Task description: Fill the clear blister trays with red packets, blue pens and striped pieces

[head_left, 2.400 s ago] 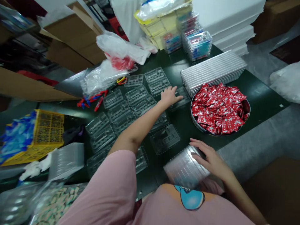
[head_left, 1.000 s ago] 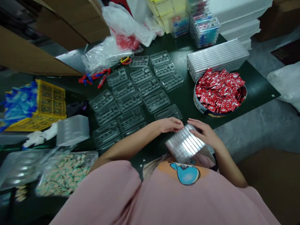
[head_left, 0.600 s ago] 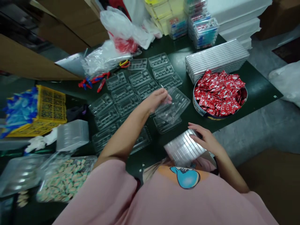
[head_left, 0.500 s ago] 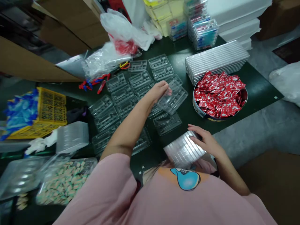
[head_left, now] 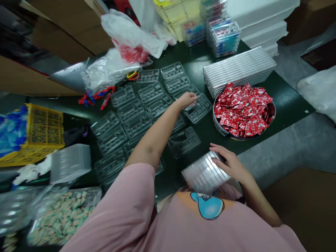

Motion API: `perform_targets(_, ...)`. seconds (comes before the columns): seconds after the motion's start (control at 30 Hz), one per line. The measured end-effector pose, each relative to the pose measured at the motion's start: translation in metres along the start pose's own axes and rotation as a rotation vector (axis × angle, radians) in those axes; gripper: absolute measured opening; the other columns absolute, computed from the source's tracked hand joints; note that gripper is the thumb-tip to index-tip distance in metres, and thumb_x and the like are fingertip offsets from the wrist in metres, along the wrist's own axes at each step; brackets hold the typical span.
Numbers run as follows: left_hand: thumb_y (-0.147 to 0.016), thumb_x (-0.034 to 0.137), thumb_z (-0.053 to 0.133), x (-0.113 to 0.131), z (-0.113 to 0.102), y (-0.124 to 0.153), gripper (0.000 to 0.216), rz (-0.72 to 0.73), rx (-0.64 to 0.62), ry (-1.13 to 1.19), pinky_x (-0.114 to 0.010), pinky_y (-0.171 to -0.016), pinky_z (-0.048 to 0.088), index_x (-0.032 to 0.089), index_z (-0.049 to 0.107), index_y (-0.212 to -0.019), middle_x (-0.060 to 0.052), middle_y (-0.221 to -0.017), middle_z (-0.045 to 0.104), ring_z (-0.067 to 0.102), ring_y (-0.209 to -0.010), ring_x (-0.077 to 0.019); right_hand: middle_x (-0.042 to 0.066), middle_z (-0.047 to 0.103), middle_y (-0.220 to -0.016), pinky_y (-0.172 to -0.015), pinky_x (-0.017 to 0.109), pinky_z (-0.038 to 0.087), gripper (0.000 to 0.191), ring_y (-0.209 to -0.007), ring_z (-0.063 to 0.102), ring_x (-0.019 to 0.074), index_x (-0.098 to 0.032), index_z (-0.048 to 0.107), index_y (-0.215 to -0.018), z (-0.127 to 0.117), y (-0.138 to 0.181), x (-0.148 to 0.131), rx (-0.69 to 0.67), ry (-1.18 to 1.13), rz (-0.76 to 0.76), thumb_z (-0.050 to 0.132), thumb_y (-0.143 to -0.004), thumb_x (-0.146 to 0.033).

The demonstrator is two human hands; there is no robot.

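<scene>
Beside illegibly printed red packets, left hand pinching tray, right hand loosely gripping stack

Has at left a yellow crate of blue items — and scissors beside crumpled clear plastic, with cardboard behind.

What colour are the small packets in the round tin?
The small glossy packets are red with white marks (head view).
</scene>
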State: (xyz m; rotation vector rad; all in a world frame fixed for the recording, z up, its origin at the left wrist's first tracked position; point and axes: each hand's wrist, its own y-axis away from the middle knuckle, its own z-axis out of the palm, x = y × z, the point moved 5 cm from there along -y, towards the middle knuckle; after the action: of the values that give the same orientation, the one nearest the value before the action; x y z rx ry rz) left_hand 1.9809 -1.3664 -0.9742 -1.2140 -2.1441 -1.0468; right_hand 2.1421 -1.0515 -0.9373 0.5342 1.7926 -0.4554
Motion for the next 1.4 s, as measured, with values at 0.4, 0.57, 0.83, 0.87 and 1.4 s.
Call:
perform_targets(0.4, -0.085, 0.028, 0.054, 0.030, 0.014, 0.108, 0.024, 0.337, 0.098, -0.201, -0.033, -0.085, 0.047, 0.013, 0.070, -0.093, -0.009, -0.090, 0.068, 0.061, -0.088, -0.0202, 0.009, 0.055, -0.130, -0.106, 0.042, 0.043, 0.040, -0.123, 0.054, 0.0215, -0.030, 0.057, -0.134, 0.000, 0.000, 0.003, 0.072, 0.026, 0.023, 0.053, -0.094, -0.035)
perform_targets(0.57, -0.078, 0.048, 0.065, 0.012, 0.059, 0.214, 0.033, 0.189, -0.699, 0.042, -0.022, -0.058, 0.041, 0.015, 0.066, -0.075, 0.000, -0.062, 0.061, 0.053, -0.059, -0.0115, 0.008, 0.061, -0.125, -0.097, 0.040, 0.049, 0.041, -0.113, 0.059, 0.0221, -0.027, 0.057, -0.131, -0.002, 0.001, 0.004, 0.103, 0.006, 0.046, 0.057, -0.091, -0.035)
perform_targets(0.83, -0.065, 0.049, 0.079, -0.019, 0.078, 0.230, 0.038, -0.013, -0.849, 0.295, -0.023, -0.058, 0.041, 0.014, 0.067, -0.071, 0.001, -0.059, 0.060, 0.052, -0.057, -0.0104, 0.007, 0.063, -0.124, -0.095, 0.037, 0.049, 0.037, -0.113, 0.060, 0.0211, -0.025, 0.060, -0.125, 0.000, 0.001, 0.003, 0.097, -0.010, 0.051, 0.059, -0.089, -0.034)
perform_targets(0.87, -0.064, 0.049, 0.080, -0.021, 0.079, 0.230, 0.039, -0.030, -0.855, 0.316, -0.023, -0.058, 0.041, 0.014, 0.067, -0.071, 0.000, -0.059, 0.060, 0.052, -0.057, -0.0103, 0.007, 0.063, -0.124, -0.095, 0.037, 0.049, 0.037, -0.113, 0.060, 0.0209, -0.025, 0.060, -0.125, 0.000, 0.002, 0.004, 0.096, -0.010, 0.051, 0.059, -0.089, -0.034)
perform_targets(1.4, -0.065, 0.049, 0.081, -0.031, 0.079, 0.244, 0.042, -0.131, -0.764, 0.505, -0.022, -0.060, 0.040, 0.012, 0.065, -0.073, 0.000, -0.063, 0.060, 0.054, -0.060, -0.0091, 0.007, 0.062, -0.129, -0.101, 0.037, 0.047, 0.037, -0.119, 0.058, 0.0200, -0.027, 0.062, -0.127, 0.000, 0.002, 0.005, 0.090, -0.048, 0.034, 0.060, -0.090, -0.035)
